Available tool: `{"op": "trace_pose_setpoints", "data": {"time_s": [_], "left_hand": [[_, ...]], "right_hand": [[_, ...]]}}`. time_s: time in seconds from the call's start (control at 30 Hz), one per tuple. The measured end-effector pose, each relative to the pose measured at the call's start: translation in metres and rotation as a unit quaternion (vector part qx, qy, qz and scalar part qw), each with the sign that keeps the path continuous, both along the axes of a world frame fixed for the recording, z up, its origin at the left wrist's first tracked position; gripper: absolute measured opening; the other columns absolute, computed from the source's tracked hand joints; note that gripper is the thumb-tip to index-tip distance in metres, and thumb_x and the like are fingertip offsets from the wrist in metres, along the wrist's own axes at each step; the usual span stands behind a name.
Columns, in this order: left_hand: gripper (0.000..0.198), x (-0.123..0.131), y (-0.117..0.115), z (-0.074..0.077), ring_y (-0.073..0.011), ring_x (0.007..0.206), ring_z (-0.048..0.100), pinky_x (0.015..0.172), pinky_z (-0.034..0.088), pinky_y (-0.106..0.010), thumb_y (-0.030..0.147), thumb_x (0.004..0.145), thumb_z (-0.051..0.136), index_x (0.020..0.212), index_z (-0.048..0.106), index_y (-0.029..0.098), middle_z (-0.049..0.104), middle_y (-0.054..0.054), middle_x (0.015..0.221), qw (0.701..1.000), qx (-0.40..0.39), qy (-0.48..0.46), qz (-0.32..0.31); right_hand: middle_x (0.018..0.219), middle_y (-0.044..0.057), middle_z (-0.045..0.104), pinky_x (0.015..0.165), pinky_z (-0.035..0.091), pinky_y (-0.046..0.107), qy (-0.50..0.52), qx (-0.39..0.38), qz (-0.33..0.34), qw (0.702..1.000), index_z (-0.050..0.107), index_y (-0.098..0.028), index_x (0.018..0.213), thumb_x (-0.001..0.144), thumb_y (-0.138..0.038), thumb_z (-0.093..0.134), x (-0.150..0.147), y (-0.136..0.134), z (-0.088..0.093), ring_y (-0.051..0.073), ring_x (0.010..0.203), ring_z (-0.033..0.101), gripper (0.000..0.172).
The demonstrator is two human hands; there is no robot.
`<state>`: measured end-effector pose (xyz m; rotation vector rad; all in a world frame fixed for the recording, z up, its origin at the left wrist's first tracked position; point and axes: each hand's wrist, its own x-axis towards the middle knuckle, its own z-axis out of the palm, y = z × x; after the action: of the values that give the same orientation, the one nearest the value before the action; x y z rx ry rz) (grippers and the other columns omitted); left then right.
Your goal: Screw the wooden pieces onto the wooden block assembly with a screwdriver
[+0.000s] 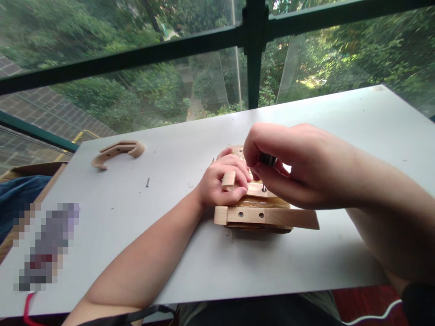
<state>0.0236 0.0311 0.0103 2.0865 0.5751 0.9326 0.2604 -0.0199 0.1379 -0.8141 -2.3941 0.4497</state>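
My left hand point(226, 179) is closed round a light wooden piece with a curled end point(229, 180), pressing it down on a brownish, glossy block point(253, 202). My right hand point(288, 165) grips a screwdriver point(267, 159) by its dark handle, most of which the fingers cover. Its thin metal shaft points down at a hole in the held wooden piece; whether a screw sits there I cannot tell. Nearer to me, a second curled wooden piece point(280, 217) lies along the block, fastened with two screws point(250, 215).
A loose curved wooden piece point(118, 151) rests on the white table point(176, 253) at the back left, with a loose screw point(147, 182) in front of it. A blurred-out object point(49, 246) lies at the left edge. Windows with green frames point(254, 59) stand behind the table.
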Motion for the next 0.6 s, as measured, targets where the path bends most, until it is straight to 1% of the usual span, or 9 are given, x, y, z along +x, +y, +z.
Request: {"op": "trace_pose_setpoints", "data": {"time_s": [0.17,0.3,0.4,0.5,0.6], "left_hand": [[0.025,0.0007,-0.0001,0.001,-0.0116,0.097,0.077,0.144,0.049,-0.037,0.038,0.083,0.079,0.069,0.074,0.019,0.084,-0.003,0.095,1.0,0.006,-0.009,-0.006],[0.029,0.0006,0.0,0.0023,-0.0118,0.096,0.076,0.145,0.047,-0.041,0.041,0.085,0.077,0.068,0.072,0.018,0.083,-0.003,0.094,1.0,0.006,-0.002,-0.004],[0.032,0.0006,-0.0007,0.0029,-0.0115,0.095,0.075,0.144,0.047,-0.043,0.043,0.086,0.076,0.067,0.072,0.017,0.082,-0.004,0.091,1.0,0.001,0.007,-0.002],[0.033,0.0008,-0.0011,0.0034,-0.0102,0.095,0.074,0.142,0.05,-0.04,0.044,0.086,0.075,0.067,0.072,0.017,0.082,-0.003,0.09,1.0,-0.003,0.01,0.001],[0.033,0.0008,0.0002,0.0049,-0.0089,0.094,0.074,0.143,0.049,-0.037,0.044,0.087,0.075,0.069,0.073,0.017,0.083,-0.002,0.093,1.0,0.003,0.008,-0.01]], "right_hand": [[0.079,-0.002,0.058,0.06,0.028,0.015,0.003,0.001,0.005,1.0,0.055,-0.015,0.096,0.101,-0.018,0.047,-0.0003,0.0005,-0.0003,0.001,0.066,0.039,0.01],[0.08,-0.002,0.058,0.06,0.03,0.017,0.006,0.004,0.004,1.0,0.056,-0.015,0.096,0.099,-0.016,0.049,-0.0006,0.0007,-0.001,0.001,0.067,0.04,0.008],[0.08,-0.002,0.059,0.061,0.03,0.017,0.004,-0.005,0.005,1.0,0.056,-0.015,0.096,0.099,-0.017,0.049,-0.0008,0.001,-0.0016,0.002,0.067,0.041,0.008],[0.08,-0.002,0.059,0.061,0.029,0.017,0.004,-0.01,0.001,1.0,0.056,-0.015,0.096,0.099,-0.017,0.049,-0.0014,0.0012,-0.0018,0.002,0.067,0.041,0.008],[0.078,-0.002,0.057,0.06,0.029,0.017,0.011,-0.01,-0.002,1.0,0.056,-0.015,0.096,0.097,-0.016,0.05,-0.0028,0.0006,-0.0021,0.002,0.066,0.039,0.006]]}}
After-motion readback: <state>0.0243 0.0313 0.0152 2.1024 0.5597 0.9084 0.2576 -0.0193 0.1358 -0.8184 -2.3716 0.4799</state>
